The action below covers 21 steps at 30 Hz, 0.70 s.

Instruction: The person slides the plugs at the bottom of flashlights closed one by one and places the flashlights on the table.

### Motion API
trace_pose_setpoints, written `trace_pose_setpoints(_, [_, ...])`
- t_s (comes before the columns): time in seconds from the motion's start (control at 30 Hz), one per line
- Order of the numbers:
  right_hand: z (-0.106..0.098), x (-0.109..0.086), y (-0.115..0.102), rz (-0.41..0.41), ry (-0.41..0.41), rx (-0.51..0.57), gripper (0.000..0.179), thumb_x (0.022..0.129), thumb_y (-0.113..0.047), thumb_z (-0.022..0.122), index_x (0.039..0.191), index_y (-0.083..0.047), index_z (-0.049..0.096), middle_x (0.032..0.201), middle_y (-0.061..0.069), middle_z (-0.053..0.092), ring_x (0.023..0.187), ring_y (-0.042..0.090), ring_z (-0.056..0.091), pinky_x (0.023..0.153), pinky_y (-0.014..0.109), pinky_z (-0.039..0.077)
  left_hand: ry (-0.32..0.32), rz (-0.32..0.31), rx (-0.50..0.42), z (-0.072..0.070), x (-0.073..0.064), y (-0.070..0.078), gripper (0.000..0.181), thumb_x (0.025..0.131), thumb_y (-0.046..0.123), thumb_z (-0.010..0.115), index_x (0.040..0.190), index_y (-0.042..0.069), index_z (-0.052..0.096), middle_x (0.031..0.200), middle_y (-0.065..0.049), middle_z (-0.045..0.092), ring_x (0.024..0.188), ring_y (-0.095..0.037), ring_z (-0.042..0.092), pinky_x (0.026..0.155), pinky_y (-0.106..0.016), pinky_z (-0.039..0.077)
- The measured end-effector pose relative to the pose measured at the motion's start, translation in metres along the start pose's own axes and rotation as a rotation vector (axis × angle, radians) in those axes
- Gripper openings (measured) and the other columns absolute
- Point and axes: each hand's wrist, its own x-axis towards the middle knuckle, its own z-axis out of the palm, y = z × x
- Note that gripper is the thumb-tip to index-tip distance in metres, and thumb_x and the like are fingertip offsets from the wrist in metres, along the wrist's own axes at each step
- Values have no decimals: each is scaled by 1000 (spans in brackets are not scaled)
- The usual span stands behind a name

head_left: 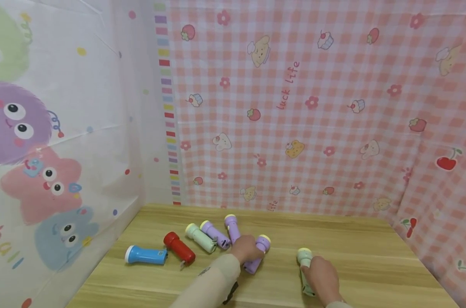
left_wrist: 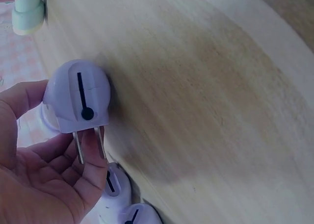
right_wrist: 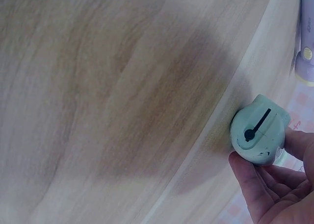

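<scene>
My left hand (head_left: 247,249) grips a purple flashlight (left_wrist: 78,94) between thumb and fingers. In the left wrist view its end shows a black slot and two metal plug prongs (left_wrist: 78,148). To the right, my right hand (head_left: 324,277) holds a light green flashlight (head_left: 304,257) by its body, head pointing away from me. The right wrist view shows that flashlight's rounded end (right_wrist: 260,131) pinched by thumb and fingers. Just left of my left hand lies another purple flashlight (head_left: 232,229), its rear partly hidden by the hand.
Farther left on the wooden table (head_left: 356,239) lie a third purple flashlight (head_left: 216,235), a second green one (head_left: 200,238), a red one (head_left: 180,248) and a blue one (head_left: 146,255). Printed cloth (head_left: 294,128) hangs behind and at the sides of the table.
</scene>
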Motion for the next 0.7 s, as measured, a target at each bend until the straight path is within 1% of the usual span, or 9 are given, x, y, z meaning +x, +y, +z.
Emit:
trace_pose_setpoints(0.1, [0, -1, 0, 11, -11, 11, 32, 89, -21, 69, 68, -4, 54, 61, 4, 50, 55, 20, 48, 49, 32, 39, 6, -3, -9, -4, -2, 0, 22, 74, 23, 70, 70, 8, 55, 71, -6, 54, 64, -21, 50, 64, -35, 48])
trace_pose_setpoints(0.23, [-1, -1, -1, 10, -17, 11, 32, 90, -22, 69, 69, -4, 54, 61, 4, 50, 56, 20, 48, 50, 32, 40, 21, -11, -67, -12, -6, 1, 26, 78, 28, 71, 69, 9, 56, 69, -4, 54, 63, -20, 49, 61, -35, 46])
trace_pose_setpoints(0.37, [-2, -2, -2, 3, -18, 2, 32, 90, -21, 70, 69, -3, 54, 61, 4, 50, 56, 20, 48, 50, 32, 40, 22, -24, -167, -19, -10, 2, 28, 81, 31, 71, 71, 9, 57, 69, -3, 54, 63, -19, 49, 59, -34, 44])
trace_pose_setpoints(0.5, [-2, -1, -2, 0, -19, -4, 31, 90, -21, 70, 69, -2, 55, 61, 4, 50, 56, 20, 48, 50, 32, 40, 21, -27, -255, -24, -14, 1, 28, 82, 31, 71, 74, 7, 59, 70, -3, 55, 65, -18, 50, 58, -33, 44])
trace_pose_setpoints(0.7, [-1, 0, -2, 3, -26, -12, 31, 90, -21, 69, 71, -2, 55, 62, 4, 51, 57, 20, 48, 50, 33, 41, 4, -33, -365, -27, -21, -5, 27, 83, 30, 72, 77, 7, 60, 73, -2, 56, 67, -17, 51, 56, -31, 44])
